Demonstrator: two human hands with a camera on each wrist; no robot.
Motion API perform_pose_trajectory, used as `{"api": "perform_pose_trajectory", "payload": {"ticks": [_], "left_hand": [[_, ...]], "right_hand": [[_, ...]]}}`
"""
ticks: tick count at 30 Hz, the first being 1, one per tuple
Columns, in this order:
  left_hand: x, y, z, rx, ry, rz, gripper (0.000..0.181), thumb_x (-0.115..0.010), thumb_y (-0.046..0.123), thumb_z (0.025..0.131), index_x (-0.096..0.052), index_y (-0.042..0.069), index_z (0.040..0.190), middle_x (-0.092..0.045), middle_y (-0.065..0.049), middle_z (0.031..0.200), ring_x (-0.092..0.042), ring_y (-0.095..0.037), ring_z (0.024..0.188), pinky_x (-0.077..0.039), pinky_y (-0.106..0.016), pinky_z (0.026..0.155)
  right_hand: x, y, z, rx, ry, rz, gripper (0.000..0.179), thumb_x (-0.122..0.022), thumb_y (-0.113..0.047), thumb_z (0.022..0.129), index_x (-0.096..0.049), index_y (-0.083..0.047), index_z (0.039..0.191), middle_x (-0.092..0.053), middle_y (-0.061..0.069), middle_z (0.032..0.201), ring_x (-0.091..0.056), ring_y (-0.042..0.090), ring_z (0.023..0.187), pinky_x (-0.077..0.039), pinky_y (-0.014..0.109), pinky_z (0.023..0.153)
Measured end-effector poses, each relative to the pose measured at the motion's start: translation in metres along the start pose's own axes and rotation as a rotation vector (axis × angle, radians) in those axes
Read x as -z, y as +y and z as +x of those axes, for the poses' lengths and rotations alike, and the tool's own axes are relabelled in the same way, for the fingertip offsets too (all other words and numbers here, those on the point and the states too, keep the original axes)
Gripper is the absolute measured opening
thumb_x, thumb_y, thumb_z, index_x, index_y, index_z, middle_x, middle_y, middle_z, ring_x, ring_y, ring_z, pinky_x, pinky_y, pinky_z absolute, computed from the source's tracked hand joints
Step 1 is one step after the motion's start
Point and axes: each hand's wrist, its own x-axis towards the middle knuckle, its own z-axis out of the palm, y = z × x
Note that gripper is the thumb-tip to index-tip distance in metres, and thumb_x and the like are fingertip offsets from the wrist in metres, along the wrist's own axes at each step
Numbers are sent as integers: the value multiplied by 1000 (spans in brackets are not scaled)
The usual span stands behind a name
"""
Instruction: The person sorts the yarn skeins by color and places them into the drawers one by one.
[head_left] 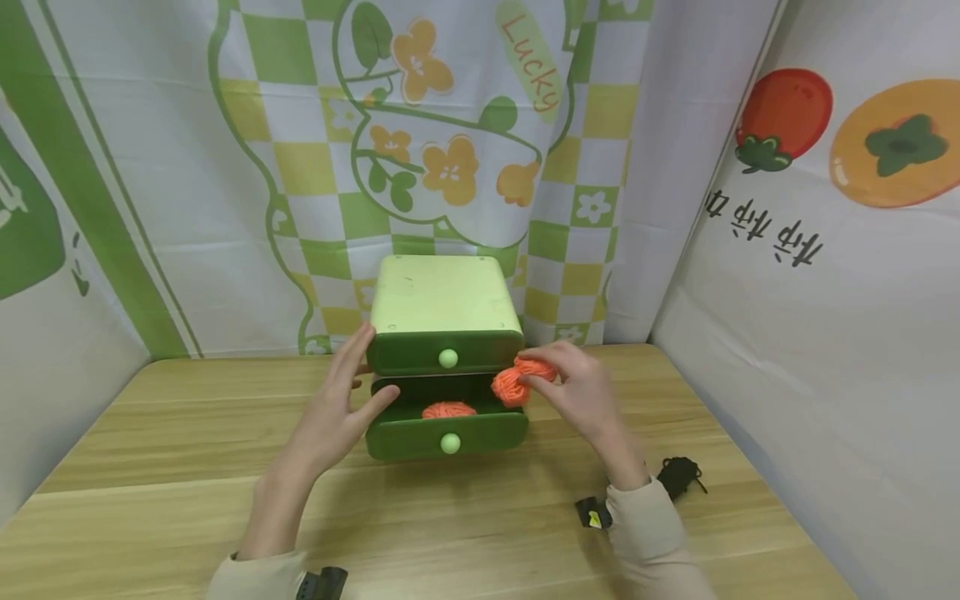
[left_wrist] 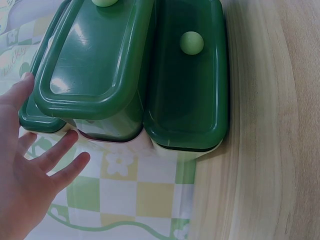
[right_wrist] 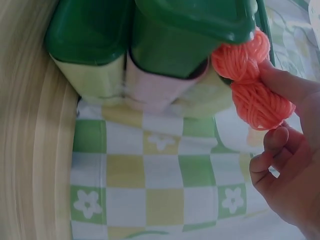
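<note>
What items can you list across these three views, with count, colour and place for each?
Table: one, light wood, below everything
Cloths: several, mostly white with green, behind and beside the table
Cabinet: one, light green, at the table's back
Drawers: three, dark green, in the cabinet, middle one pulled out
Knobs: three, pale green, one per drawer front
Yarn: two bundles, orange, one in the middle drawer, one pinched in the right hand
Bundle: one, black, table's right, partly hidden by a sleeve
Wrist devices: two, black, at the cuffs
Sleeves: two, beige, on the forearms
Hands: two, bare, left by the cabinet's left side, right holding yarn
</note>
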Motion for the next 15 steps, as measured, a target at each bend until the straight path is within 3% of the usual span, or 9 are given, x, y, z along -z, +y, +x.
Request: {"api": "perform_pose_trajectory", "payload": {"ticks": [15], "left_hand": [[0,-1,1,-10,4,4,82,-60,40,99,-7,33,161,-6,5,168,-48,-35,132,-41,-58,108]], "right_hand": [[-20,-19,0,-7,-15,-43,29,-83,-21,80,-77,-17,108,-71,-2,100,-62,9,78,-51,22,62]]}}
